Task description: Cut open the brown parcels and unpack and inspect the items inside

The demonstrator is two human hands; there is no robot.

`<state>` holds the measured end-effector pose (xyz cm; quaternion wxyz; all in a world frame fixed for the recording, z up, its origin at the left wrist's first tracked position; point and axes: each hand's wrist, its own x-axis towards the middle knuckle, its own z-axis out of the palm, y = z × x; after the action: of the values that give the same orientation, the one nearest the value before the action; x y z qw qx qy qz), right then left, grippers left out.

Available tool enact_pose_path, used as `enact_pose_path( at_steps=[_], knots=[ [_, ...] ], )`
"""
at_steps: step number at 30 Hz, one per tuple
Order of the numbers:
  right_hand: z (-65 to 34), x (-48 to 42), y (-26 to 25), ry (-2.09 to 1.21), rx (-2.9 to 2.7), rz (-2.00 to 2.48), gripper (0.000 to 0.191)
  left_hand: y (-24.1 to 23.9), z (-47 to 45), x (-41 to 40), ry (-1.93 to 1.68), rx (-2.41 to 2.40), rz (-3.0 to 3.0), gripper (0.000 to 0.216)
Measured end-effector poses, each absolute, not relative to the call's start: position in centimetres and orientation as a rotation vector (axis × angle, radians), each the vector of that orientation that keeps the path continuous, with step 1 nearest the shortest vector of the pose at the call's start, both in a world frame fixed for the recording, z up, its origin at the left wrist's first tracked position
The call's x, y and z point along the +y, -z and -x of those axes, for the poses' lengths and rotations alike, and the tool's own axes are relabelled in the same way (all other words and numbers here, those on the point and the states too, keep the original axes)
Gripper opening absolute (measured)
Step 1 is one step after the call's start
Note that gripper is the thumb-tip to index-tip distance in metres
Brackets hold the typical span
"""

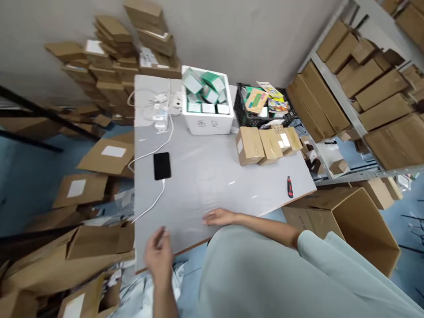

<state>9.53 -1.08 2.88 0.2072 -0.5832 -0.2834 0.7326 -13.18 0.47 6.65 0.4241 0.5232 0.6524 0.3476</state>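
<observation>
My left hand (159, 255) hovers at the near edge of the grey table (205, 176); it is blurred and its fingers look loosely curled, with nothing visible in it. My right hand (219, 217) lies flat on the tabletop near the front edge, fingers stretched out, holding nothing. A black phone (162, 165) on a white cable lies further up the table to the left. A red and black box cutter (289, 186) lies near the table's right edge.
A white foam box (207, 119) of green and white cartons and a black crate (243, 115) stand at the back. Three taped cardboard boxes (268, 145) sit mid-right. Open cartons crowd the floor left and right (357, 221). Shelves of flat boxes (380, 97) stand right.
</observation>
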Motion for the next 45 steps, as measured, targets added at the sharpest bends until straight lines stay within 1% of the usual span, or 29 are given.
enact_pose_path(
  at_steps=[1, 3, 8, 11, 17, 19, 21, 25, 30, 32, 36, 40, 45],
  knots=[
    [-12.3, -2.1, -3.0, -1.963, -0.678, 1.675, 0.040, -5.9, 11.2, 0.2, -0.847, 1.658, -1.224, 0.046],
    [-17.4, -3.9, -3.6, -1.797, -0.522, 1.704, 0.042, -5.1, 6.4, 0.1, -0.705, 1.512, -1.193, 0.053],
    [-27.8, -8.1, -5.2, -1.390, -0.333, 1.666, 0.053, -5.8, -5.0, 1.5, -0.488, 1.128, -1.332, 0.054],
    [-33.5, -9.9, -5.1, -1.159, -0.297, 1.680, 0.056, -6.3, -9.4, 2.9, -0.453, 1.058, -1.414, 0.054],
    [-44.8, -10.8, -4.0, -0.720, -0.304, 1.815, 0.055, -6.4, -17.4, 4.1, -0.424, 1.006, -1.534, 0.057],
    [-49.0, -10.1, -3.9, -0.585, -0.347, 1.878, 0.061, -6.7, -20.2, 3.3, -0.406, 0.993, -1.557, 0.057],
    [-53.2, -8.8, -4.0, -0.481, -0.417, 1.959, 0.070, -7.1, -22.8, 2.1, -0.386, 0.973, -1.566, 0.056],
    [-60.7, -4.1, -4.0, -0.420, -0.504, 2.154, 0.094, -8.2, -26.2, -0.3, -0.371, 0.954, -1.539, 0.052],
    [-66.1, 2.2, -2.9, -0.560, -0.508, 2.327, 0.121, -9.1, -26.2, -0.9, -0.363, 1.018, -1.552, 0.050],
    [-67.3, 3.5, -2.1, -0.602, -0.471, 2.361, 0.122, -9.3, -25.5, -0.5, -0.361, 1.060, -1.553, 0.049],
    [-68.6, 3.7, -0.1, -0.553, -0.491, 2.393, 0.111, -9.4, -24.9, 0.0, -0.393, 1.121, -1.520, 0.050],
    [-67.8, 1.2, 1.6, -0.417, -0.563, 2.450, 0.107, -9.2, -25.5, -0.5, -0.405, 1.129, -1.499, 0.052],
    [-64.4, -3.5, 2.4, -0.279, -0.465, 2.441, 0.109, -8.7, -26.3, -1.0, -0.388, 1.036, -1.503, 0.048]
  ],
)
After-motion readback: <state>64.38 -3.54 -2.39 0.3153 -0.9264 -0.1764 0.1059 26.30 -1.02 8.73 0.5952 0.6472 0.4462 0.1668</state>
